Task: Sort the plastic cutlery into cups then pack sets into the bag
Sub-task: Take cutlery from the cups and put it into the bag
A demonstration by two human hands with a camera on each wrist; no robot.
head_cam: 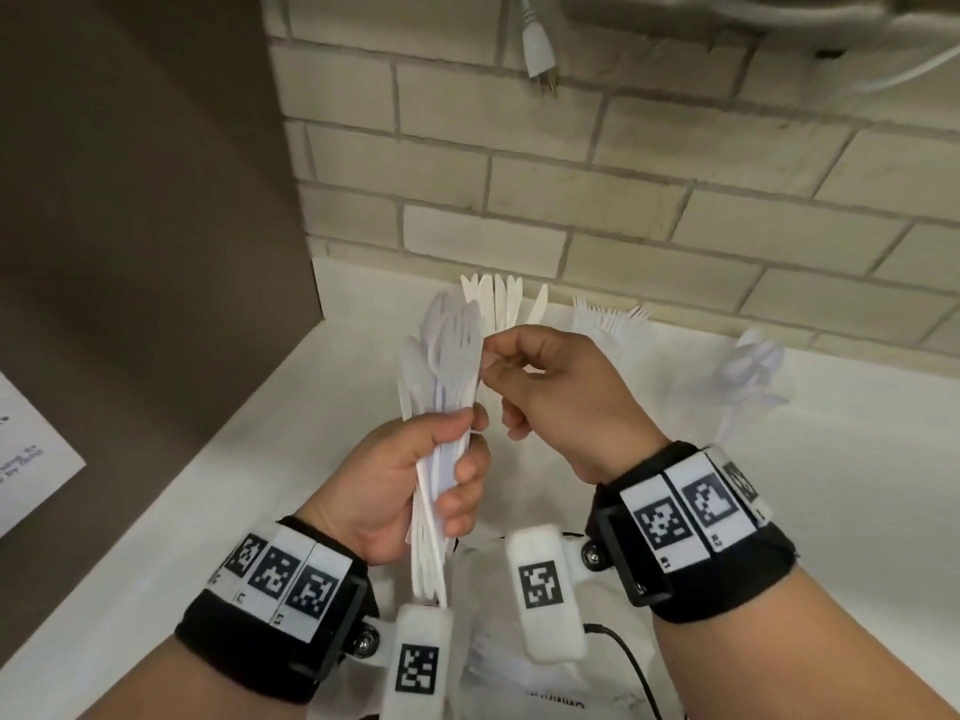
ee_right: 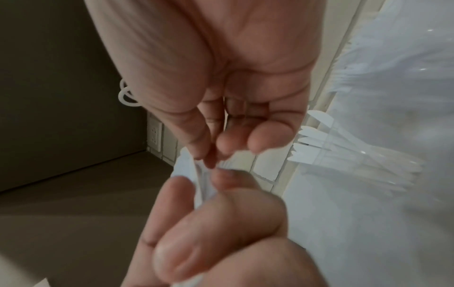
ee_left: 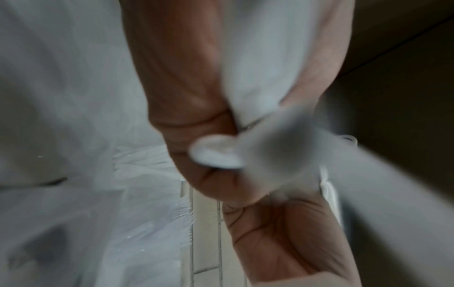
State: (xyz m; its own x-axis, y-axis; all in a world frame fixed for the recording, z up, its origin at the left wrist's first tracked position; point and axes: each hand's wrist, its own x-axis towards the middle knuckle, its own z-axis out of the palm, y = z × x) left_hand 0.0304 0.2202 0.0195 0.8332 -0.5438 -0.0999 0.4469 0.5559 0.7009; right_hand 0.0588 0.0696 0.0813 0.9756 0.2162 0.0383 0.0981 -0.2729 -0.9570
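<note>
- Cup of knives (head_cam: pixel 501 298): clear, at the back of the white counter (head_cam: pixel 779 485) against the tile wall (head_cam: pixel 623 174); white knives stand fanned in it, tips up. The raised hands partly cover it in the head view.
- Cup of forks (head_cam: pixel 613 317): clear, just right of the knives; white forks, tines up.
- Cup of spoons (head_cam: pixel 753 366): clear, farther right; white spoons, bowls up.
- Bag (head_cam: pixel 519 667): clear plastic, lying on the counter's near edge under the wrists; contents cannot be told.
- Mixed cutlery bundle (head_cam: pixel 441 407): white forks and spoons, held upright above the counter in front of the knife cup.
- Left hand (head_cam: pixel 410 485): fingers and thumb wrapped round the bundle's handles.
- Right hand (head_cam: pixel 550 387): thumb and forefinger pinch the edge of one piece at the bundle's top; other fingers curled.
- Brown panel (head_cam: pixel 130 226): bounds the counter on the left; white paper (head_cam: pixel 31 449) stuck on it.
- Plug (head_cam: pixel 537 49): white, hanging over the tiles above the cups.
</note>
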